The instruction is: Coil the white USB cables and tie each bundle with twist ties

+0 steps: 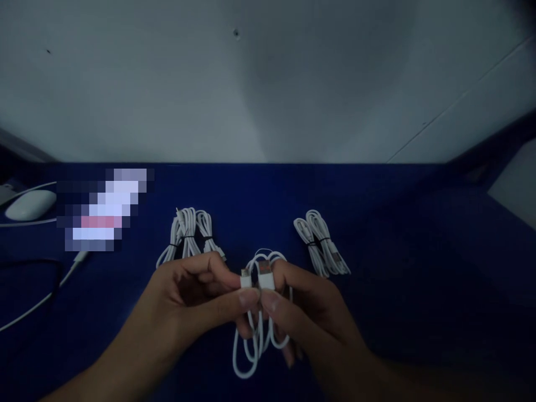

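Observation:
Both hands pinch one white USB cable [245,362] above the blue table, at the lower middle of the head view. My left hand [196,296] is closed, thumb and forefinger at the smaller plug. My right hand [307,307] is closed just beside it, its thumb below the wider USB plug, whose metal end points up. Loops of the cable hang below the fingers and curve up behind the plugs. Behind my left hand lie several coiled white cables [190,226] with black ties. Two more tied white cables [320,240] rest beyond my right hand.
On the left a pixelated bright screen [109,206] lies on the blue table [259,195], with a white charging cord [54,293] running from it. A white computer mouse [30,205] sits at the far left. A pale wall [188,95] rises behind the table.

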Demonstrator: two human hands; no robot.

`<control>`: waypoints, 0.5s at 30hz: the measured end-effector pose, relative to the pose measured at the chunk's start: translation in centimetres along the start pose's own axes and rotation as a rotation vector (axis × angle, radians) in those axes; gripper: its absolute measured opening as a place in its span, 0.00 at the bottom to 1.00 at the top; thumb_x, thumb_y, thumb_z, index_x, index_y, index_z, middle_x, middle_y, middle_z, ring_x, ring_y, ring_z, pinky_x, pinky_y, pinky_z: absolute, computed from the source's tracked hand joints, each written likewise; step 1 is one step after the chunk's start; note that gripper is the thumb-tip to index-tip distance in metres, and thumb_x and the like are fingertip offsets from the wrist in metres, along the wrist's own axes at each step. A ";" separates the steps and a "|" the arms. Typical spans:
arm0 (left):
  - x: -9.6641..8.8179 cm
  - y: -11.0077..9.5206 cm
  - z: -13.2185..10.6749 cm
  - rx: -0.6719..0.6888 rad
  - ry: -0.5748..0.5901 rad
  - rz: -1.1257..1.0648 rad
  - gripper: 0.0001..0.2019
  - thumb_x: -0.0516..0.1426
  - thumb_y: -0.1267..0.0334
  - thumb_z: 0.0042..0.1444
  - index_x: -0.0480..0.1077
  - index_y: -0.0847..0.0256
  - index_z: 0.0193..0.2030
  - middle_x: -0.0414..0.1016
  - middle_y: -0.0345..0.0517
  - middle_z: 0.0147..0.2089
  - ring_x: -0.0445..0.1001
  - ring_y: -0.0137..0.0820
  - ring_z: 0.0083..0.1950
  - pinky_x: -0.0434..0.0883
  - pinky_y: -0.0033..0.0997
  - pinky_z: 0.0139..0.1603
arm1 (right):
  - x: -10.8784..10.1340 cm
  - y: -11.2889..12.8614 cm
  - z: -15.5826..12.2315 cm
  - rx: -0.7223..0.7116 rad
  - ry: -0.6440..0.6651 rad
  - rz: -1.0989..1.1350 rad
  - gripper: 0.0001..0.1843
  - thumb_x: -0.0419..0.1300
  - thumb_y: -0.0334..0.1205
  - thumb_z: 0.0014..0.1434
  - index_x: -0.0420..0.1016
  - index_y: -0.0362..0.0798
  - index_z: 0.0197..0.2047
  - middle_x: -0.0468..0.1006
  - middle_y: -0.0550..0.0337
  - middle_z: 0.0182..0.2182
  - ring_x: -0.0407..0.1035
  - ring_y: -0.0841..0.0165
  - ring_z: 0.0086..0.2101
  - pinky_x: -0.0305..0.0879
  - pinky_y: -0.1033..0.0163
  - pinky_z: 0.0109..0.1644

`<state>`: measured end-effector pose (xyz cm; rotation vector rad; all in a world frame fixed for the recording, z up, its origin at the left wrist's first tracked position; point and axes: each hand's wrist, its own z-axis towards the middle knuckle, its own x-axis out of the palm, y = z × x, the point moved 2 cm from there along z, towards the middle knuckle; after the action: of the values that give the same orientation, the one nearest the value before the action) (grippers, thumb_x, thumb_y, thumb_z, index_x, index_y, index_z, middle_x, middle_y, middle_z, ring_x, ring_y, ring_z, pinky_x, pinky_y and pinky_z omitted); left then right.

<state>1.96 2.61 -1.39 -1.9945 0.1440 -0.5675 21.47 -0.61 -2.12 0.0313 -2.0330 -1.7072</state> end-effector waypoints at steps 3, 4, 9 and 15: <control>-0.2 0.1 0.0 0.003 -0.012 0.025 0.08 0.75 0.71 0.62 0.84 0.55 0.36 0.90 0.40 0.30 0.90 0.33 0.35 0.83 0.25 0.40 | 0.1 0.1 -0.2 -0.025 0.011 0.004 0.21 0.63 0.49 0.81 0.70 0.49 0.35 0.79 0.60 0.33 0.65 0.74 0.28 0.63 0.68 0.30; -0.2 0.1 0.0 0.010 -0.008 0.024 0.07 0.75 0.70 0.62 0.84 0.55 0.37 0.89 0.40 0.30 0.90 0.34 0.35 0.83 0.25 0.40 | 0.2 0.2 -0.2 -0.031 0.011 0.004 0.21 0.63 0.49 0.81 0.71 0.49 0.36 0.79 0.61 0.33 0.65 0.74 0.28 0.62 0.68 0.30; 0.1 -0.2 0.0 -0.002 0.005 0.013 0.08 0.74 0.71 0.63 0.83 0.56 0.36 0.90 0.39 0.32 0.89 0.32 0.33 0.82 0.26 0.40 | 0.3 0.1 -0.3 -0.014 -0.006 -0.036 0.22 0.64 0.50 0.80 0.70 0.50 0.34 0.72 0.65 0.29 0.63 0.73 0.27 0.62 0.66 0.29; 0.1 -0.1 -0.4 0.011 0.019 0.023 0.07 0.73 0.70 0.65 0.83 0.56 0.38 0.90 0.39 0.29 0.89 0.32 0.33 0.81 0.23 0.39 | 0.3 -0.4 -0.5 -0.024 -0.005 -0.027 0.24 0.66 0.50 0.79 0.66 0.51 0.33 0.70 0.65 0.26 0.63 0.71 0.27 0.62 0.64 0.30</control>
<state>1.89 2.30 -1.16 -1.9747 0.1754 -0.5713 21.30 -1.23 -2.38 0.0471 -2.0245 -1.7496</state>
